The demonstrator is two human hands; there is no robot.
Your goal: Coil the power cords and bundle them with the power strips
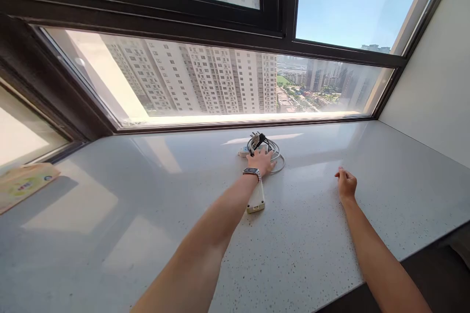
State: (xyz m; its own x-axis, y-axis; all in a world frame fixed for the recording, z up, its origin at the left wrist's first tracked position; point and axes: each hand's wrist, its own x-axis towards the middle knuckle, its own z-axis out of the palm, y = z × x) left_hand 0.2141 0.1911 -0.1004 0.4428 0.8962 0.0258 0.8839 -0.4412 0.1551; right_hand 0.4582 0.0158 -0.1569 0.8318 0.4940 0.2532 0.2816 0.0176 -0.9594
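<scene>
Your left hand (261, 161) lies flat, fingers spread, on the coiled cable (273, 152) of the power strip (256, 200). Your right hand (345, 183) rests loosely curled and empty on the bench (147, 215), well apart.

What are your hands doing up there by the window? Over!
Left hand flat on coiled grey cable, power strip under the wrist. Right hand loosely curled, resting on bare sill, holding nothing. Nothing between hands and cable.
</scene>
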